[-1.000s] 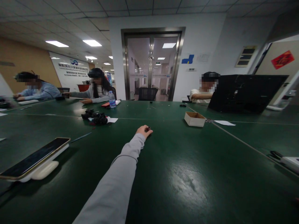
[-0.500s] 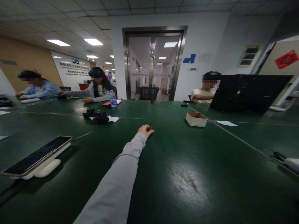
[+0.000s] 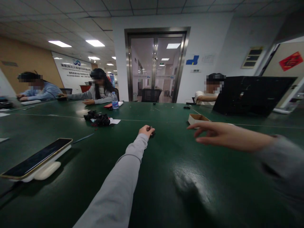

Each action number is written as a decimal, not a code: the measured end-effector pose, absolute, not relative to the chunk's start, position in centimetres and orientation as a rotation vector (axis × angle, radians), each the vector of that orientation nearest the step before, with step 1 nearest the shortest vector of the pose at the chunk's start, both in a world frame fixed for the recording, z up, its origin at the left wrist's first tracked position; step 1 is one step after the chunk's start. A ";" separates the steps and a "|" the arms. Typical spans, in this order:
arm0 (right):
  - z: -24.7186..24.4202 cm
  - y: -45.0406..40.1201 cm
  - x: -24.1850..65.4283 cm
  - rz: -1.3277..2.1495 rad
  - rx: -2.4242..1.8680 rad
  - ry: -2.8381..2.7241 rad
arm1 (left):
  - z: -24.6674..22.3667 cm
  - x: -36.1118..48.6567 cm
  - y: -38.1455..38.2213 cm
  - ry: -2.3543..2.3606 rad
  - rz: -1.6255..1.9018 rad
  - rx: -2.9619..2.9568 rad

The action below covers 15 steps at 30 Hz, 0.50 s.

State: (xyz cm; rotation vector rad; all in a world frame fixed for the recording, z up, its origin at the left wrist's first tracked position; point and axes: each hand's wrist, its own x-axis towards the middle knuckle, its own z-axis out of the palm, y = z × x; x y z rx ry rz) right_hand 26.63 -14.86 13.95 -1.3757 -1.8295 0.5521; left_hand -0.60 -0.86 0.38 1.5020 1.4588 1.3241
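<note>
Head view: the left hand [image 3: 145, 130] is closed on a small dark object [image 3: 151, 128], held low above the green table [image 3: 166, 164]; thumb and fingers pinch it, presumably because it is small, and they hide its exact form. Whether it touches the surface cannot be told. The right hand [image 3: 219, 132] is raised, blurred, fingers parted and apparently bare, partly covering the open box [image 3: 193, 119] behind it. At left, a phone [image 3: 38, 159] lies tilted on a white support [image 3: 48, 171], which appears to prop it.
</note>
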 end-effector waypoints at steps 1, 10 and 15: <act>13.9 -13.0 24.7 0.837 -1.438 -2.007 | 0.6 -0.5 -0.7 1.424 1.377 1.420; 4.0 -1.6 13.7 1.727 -1.135 -1.162 | 0.8 -1.2 0.3 1.033 1.515 1.073; 2.5 -1.7 12.0 1.642 -0.974 -1.091 | 0.8 -0.9 0.5 0.963 1.471 1.044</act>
